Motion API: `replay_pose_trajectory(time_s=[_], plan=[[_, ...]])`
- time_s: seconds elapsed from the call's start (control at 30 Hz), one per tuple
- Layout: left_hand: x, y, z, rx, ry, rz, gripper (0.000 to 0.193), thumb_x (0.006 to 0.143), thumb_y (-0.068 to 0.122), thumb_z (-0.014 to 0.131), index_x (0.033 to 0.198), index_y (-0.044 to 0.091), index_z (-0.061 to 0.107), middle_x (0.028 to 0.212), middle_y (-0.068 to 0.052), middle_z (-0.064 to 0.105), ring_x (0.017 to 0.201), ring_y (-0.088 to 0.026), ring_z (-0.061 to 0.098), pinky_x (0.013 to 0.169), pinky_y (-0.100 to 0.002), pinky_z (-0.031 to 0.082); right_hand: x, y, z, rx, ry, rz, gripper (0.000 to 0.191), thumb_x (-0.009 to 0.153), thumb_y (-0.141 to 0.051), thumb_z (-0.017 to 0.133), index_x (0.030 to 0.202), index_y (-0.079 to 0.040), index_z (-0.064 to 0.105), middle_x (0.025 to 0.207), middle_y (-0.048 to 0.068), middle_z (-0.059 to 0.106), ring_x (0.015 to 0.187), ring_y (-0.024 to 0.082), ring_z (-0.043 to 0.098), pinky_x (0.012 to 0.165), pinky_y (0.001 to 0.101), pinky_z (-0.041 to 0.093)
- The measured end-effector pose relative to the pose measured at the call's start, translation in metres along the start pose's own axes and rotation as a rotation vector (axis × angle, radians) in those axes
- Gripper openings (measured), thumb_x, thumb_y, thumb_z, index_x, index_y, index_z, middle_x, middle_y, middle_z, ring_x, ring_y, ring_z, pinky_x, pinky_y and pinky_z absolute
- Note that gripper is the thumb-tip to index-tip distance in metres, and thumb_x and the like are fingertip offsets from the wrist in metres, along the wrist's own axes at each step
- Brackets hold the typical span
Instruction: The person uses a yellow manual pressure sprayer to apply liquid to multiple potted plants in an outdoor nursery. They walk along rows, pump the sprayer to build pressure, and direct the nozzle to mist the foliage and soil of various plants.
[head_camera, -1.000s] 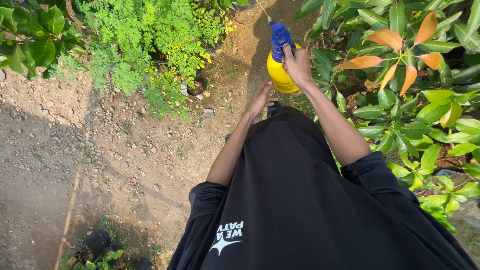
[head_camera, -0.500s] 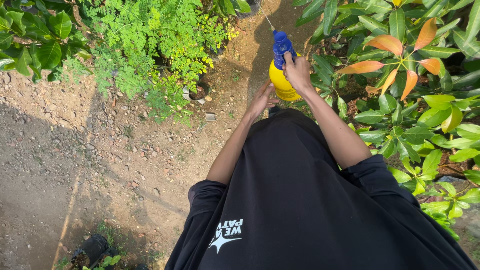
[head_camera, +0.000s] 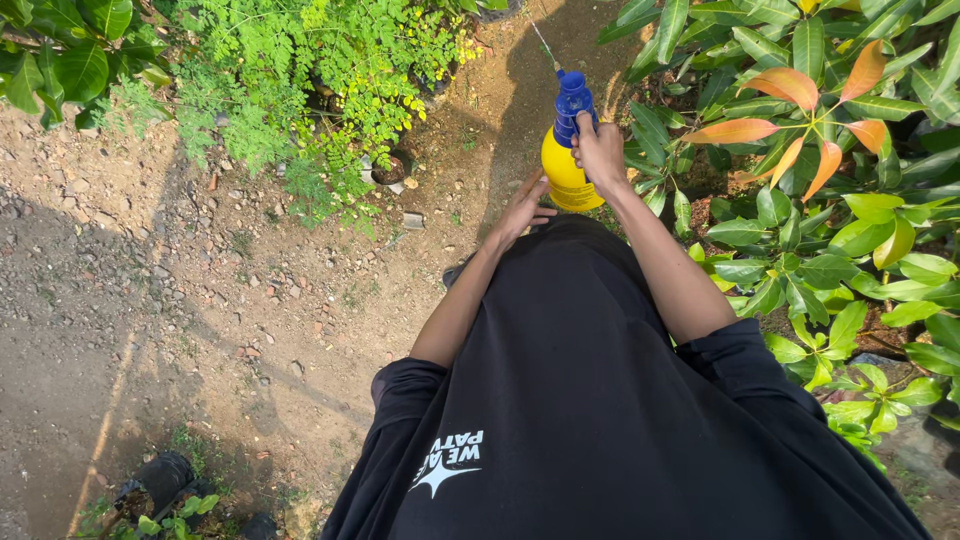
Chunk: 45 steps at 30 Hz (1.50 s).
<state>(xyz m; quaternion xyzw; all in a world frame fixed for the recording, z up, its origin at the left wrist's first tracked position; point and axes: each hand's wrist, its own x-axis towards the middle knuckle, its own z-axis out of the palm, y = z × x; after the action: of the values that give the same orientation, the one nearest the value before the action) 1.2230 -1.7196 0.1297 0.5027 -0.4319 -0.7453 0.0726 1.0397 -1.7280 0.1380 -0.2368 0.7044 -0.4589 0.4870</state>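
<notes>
The person stands on a bare dirt path (head_camera: 200, 300) scattered with small stones, looking straight down over a black shirt (head_camera: 600, 420) with white printing near its hem.

Right hand (head_camera: 601, 152): its grip is closed around the blue pump head (head_camera: 574, 103) of a spray bottle (head_camera: 566, 175), fingers wrapped over the handle. The bottle has a rounded yellow body and is held upright in front of the person's waist, clear of the ground. A thin nozzle rod (head_camera: 545, 47) rises from the blue head and points away from the person.

Left hand (head_camera: 523, 208): fingers are loosely spread, grip wide and holding nothing. It hangs just beside the lower left of the yellow body; whether the fingertips actually touch the bottle cannot be told from this angle.

Surroundings: to the person's right, close against the right forearm, stand plants with broad glossy green leaves (head_camera: 820, 260) and several orange-tinted young leaves (head_camera: 790, 90). Ahead and to the left grows a feathery, fine-leaved shrub (head_camera: 330, 70) with a small dark pot (head_camera: 390, 166) at its base. Near the bottom left edge, a dark pot with small seedlings (head_camera: 165, 485) sits on the soil. Sunlight falls on the middle of the path; the left part lies in shadow.
</notes>
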Motion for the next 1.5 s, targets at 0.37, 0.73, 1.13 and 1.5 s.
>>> replay_pose_trajectory(time_s=[0.37,0.73,1.13,1.5], plan=[[-0.012,0.0,-0.007,-0.039,0.013,0.002,0.079,0.1,0.058,0.041,0.162,0.013,0.021,0.143,-0.023,0.055,0.106,-0.032,0.072,0.093,-0.045,0.059,-0.024,0.004,0.014,-0.039,-0.009,0.039,0.052,0.103,-0.042,0.053,0.067,-0.005,0.061,0.055,0.001,0.057,0.047,0.008,0.051,0.045,0.0266,0.041],[-0.024,0.014,-0.008,0.013,0.026,-0.003,0.075,0.102,0.058,0.035,0.162,0.016,0.02,0.15,-0.02,0.05,0.11,-0.029,0.072,0.097,-0.045,0.058,-0.025,-0.011,0.017,0.056,0.026,0.023,0.052,0.103,-0.042,0.055,0.068,-0.004,0.061,0.056,0.001,0.056,0.047,0.008,0.052,0.045,0.0264,0.04],[-0.026,0.009,-0.004,-0.079,0.063,-0.002,0.076,0.101,0.055,0.039,0.162,0.014,0.018,0.143,-0.021,0.059,0.102,-0.029,0.074,0.091,-0.044,0.059,-0.026,-0.015,0.028,-0.122,-0.076,-0.029,0.053,0.102,-0.043,0.055,0.067,-0.004,0.062,0.055,0.001,0.058,0.047,0.009,0.056,0.044,0.0265,0.043],[-0.041,-0.031,-0.016,-0.086,0.189,-0.057,0.074,0.103,0.054,0.041,0.161,0.011,0.025,0.141,-0.025,0.058,0.1,-0.029,0.075,0.086,-0.041,0.061,-0.043,0.022,0.053,-0.162,-0.18,0.044,0.052,0.101,-0.042,0.054,0.067,-0.003,0.063,0.055,0.002,0.058,0.048,0.009,0.056,0.044,0.0272,0.044]])
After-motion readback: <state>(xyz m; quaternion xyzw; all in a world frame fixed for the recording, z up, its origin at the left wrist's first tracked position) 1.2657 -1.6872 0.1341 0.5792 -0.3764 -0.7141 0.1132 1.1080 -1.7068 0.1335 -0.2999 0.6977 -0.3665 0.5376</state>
